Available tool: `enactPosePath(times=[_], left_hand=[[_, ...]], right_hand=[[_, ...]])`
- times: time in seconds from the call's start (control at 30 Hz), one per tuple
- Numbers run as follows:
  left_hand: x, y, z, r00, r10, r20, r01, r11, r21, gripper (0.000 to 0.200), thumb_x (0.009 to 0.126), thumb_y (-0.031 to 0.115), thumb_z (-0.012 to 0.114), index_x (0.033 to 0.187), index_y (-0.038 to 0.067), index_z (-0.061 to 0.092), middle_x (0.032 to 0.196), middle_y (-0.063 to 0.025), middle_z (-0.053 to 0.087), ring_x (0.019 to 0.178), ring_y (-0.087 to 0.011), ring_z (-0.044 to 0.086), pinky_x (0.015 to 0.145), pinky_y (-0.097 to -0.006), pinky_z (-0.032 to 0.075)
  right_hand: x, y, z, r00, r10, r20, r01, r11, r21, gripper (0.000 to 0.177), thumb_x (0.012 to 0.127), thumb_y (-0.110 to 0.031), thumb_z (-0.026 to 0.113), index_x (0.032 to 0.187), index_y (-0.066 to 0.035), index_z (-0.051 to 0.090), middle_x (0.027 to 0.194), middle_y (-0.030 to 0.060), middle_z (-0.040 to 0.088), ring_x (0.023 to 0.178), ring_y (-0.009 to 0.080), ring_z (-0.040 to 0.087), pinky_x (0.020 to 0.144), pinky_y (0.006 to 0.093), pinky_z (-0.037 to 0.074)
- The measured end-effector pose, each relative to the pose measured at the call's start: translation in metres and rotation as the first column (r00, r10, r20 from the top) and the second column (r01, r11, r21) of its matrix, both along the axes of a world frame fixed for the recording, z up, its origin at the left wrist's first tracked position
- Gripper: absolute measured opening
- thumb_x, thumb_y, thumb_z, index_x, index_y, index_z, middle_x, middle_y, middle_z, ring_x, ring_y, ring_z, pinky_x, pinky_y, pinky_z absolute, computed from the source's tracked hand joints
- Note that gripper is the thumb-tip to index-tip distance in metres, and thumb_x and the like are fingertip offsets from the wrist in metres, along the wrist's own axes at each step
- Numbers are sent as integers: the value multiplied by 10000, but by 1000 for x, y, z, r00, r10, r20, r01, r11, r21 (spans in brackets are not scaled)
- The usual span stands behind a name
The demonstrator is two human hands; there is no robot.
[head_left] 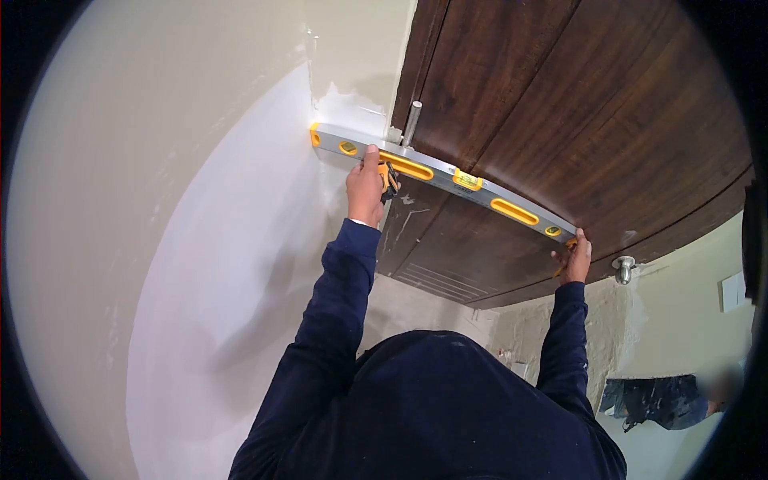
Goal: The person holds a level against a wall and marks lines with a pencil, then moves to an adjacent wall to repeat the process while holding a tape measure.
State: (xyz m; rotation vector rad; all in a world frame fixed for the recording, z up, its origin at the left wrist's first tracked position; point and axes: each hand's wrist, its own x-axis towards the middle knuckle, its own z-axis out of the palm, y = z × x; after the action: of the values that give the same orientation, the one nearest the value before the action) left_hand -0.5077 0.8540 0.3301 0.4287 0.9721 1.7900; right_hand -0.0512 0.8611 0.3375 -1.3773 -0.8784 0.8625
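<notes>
Level (445, 181), grey with yellow ends and yellow-rimmed openings, spans the front of a dark brown wooden door (560, 96), its left end over the pale wall near the corner. In the view it slopes from upper left to lower right; whether its back touches the door, I cannot tell. The left hand (366, 190) grasps it left of the middle, thumb up on its face, with a yellow and black tape measure (389, 181) tucked just beside the fingers. The right hand (574, 258) grips the far right end, and a small orange-yellow thing beside its fingers is too small to make out. A metal bar handle (413, 122) rises from the door just above the level's upper edge. Lower right, a round metal knob (623, 269) stands near the right hand. A white patch (216, 216) covers part of the beige wall (88, 216) on the left. Both arms wear navy sleeves (316, 320). Another person (652, 400), in dark clothes, shows partly at the lower right.
</notes>
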Motion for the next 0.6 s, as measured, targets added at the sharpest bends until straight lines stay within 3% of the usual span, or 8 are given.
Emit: enactPosePath(times=[0.2,0.4,0.47,0.6], left_hand=[[1,0,1,999,34,-10,-34,999,-12,395,1009,387,521,946,1,570,743,-91,624,585,-179,632,525,-337,550],[1,-3,6,998,30,-46,-31,999,-27,404,1010,395,516,930,3,576,736,-92,623,589,-188,633,521,-337,545],[5,-4,12,999,34,-1,-34,999,-15,388,986,391,563,932,7,562,710,-81,604,544,-168,604,486,-312,527],[1,-5,11,1000,2,-22,-2,1000,-17,399,998,399,538,939,5,561,713,-89,615,566,-172,620,508,-317,544]], right_hand=[[6,2,-2,1000,21,13,-20,999,-38,383,922,-458,602,990,-93,508,850,17,436,731,136,493,570,359,540],[-8,-7,5,1000,7,24,-6,999,-34,424,917,-496,602,1038,-97,522,950,47,477,838,163,515,581,353,537],[-11,-6,6,999,-15,34,15,1000,-11,396,919,-514,600,960,-126,532,790,-14,434,581,76,428,595,331,542],[-1,-3,0,1000,22,-5,-22,999,-42,371,914,-504,621,953,-144,538,781,-28,432,533,67,388,576,342,528]])
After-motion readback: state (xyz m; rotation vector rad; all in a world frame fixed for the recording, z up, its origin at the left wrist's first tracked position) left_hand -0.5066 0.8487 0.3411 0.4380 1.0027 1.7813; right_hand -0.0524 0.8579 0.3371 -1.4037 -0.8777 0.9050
